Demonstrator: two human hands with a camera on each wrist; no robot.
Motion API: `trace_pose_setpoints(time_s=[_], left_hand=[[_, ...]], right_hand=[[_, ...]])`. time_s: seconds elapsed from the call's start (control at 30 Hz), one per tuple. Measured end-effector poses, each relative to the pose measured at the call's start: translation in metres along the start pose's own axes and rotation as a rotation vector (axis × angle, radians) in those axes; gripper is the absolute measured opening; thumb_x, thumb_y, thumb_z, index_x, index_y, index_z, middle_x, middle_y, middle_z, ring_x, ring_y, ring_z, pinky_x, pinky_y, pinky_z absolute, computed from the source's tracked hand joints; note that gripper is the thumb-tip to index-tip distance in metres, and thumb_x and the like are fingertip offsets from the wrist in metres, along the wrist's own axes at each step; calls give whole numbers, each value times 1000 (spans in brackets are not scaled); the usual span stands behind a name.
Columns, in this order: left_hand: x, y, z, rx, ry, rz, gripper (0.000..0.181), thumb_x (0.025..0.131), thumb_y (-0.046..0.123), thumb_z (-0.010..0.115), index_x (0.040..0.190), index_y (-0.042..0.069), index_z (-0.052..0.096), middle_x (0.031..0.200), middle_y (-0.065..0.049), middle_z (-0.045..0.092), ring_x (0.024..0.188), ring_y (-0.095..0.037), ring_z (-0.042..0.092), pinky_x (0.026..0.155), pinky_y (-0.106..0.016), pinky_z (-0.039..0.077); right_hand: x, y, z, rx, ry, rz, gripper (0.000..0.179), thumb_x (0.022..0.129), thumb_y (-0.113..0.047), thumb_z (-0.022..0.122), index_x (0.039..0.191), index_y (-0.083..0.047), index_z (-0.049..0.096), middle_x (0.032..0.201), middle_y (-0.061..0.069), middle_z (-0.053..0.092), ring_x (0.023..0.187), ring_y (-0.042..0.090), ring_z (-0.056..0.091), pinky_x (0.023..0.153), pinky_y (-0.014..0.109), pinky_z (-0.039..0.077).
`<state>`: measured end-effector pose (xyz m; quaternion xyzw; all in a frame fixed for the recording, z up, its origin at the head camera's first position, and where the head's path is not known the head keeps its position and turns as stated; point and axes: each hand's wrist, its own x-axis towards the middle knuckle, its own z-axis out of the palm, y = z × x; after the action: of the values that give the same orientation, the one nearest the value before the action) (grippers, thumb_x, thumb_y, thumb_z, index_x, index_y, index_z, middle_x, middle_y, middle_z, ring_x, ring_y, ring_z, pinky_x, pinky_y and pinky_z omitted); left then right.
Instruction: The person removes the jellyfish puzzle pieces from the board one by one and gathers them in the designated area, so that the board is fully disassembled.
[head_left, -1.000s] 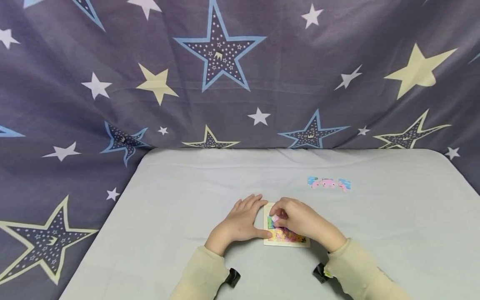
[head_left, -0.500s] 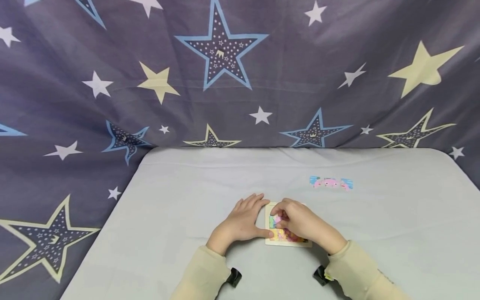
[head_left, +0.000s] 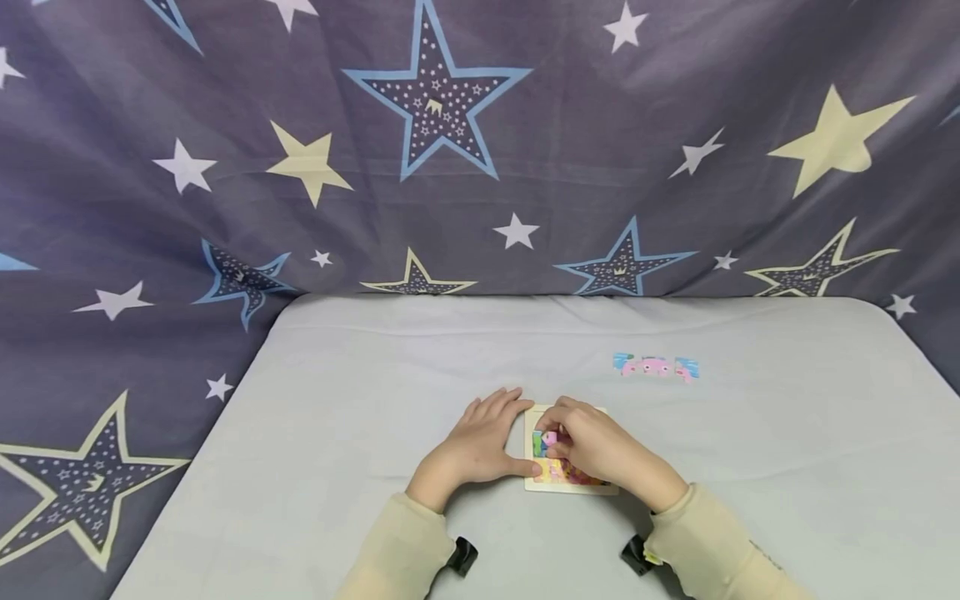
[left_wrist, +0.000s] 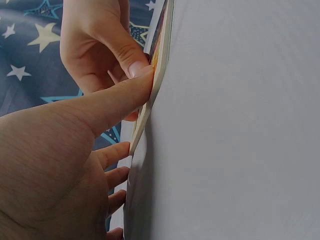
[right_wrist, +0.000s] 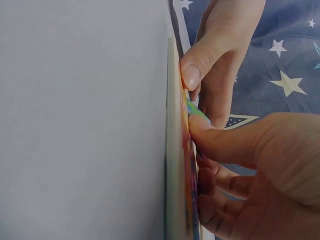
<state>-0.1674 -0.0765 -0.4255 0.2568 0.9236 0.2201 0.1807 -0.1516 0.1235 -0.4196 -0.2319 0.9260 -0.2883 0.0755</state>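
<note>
A small picture puzzle in a pale frame [head_left: 534,487] lies flat on the cloth, its lower row yellow and orange. My left hand [head_left: 480,446] rests at its left side, fingers spread and straight, the thumb pressing on the lower left rim. Over the upper part, my right hand [head_left: 596,442] pinches a green, blue and pink puzzle piece [head_left: 548,439] between thumb and fingers. In the right wrist view that puzzle piece [right_wrist: 196,110] shows a tilted green edge above the board. The right hand hides the board's upper right.
Several loose puzzle pieces [head_left: 656,367], pink and blue, lie in a row behind the right hand. A light grey cloth [head_left: 337,433] covers the table. A dark curtain [head_left: 555,167] with stars hangs along the back and left.
The right fingers shift slightly at the puzzle piece, and more of its green and pink picture shows. The left hand keeps its place on the frame.
</note>
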Motion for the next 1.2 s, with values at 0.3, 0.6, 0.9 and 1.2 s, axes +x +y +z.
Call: trace_pose_setpoints(time_s=[0.3,0.6,0.9,1.2], left_hand=[[3,-4,4,-13,10,15,89,82,54,74,152,14,36,163,-7,21,151,-28,12,121,-53,7],[1,-2,1,-21,12,21,88,82,52,75,151,12,37,162,-9,23,150,-29,13,120,-54,8],[1,-2,2,-27,10,-3,88,82,51,75,151,14,37,163,-6,22,151,-26,12,121,-51,6],[0,3,-2,-48,11,-22,86,80,47,78,149,13,40,161,-9,25,150,-28,14,121,-52,8]], right_hand=[[-1,-1,-4,6,-24,-7,19,84,1,76,93,-14,67,82,-8,62,82,14,55,76,39,49],[-3,-1,-5,32,-22,-11,17,85,-3,76,88,-16,65,74,-12,60,71,7,51,70,35,46],[-1,0,-4,80,-22,25,17,86,-3,75,88,-17,66,77,-10,63,74,8,57,77,42,49],[-1,4,-5,146,-32,3,16,86,-2,75,89,-15,67,77,-10,61,72,6,54,71,34,48]])
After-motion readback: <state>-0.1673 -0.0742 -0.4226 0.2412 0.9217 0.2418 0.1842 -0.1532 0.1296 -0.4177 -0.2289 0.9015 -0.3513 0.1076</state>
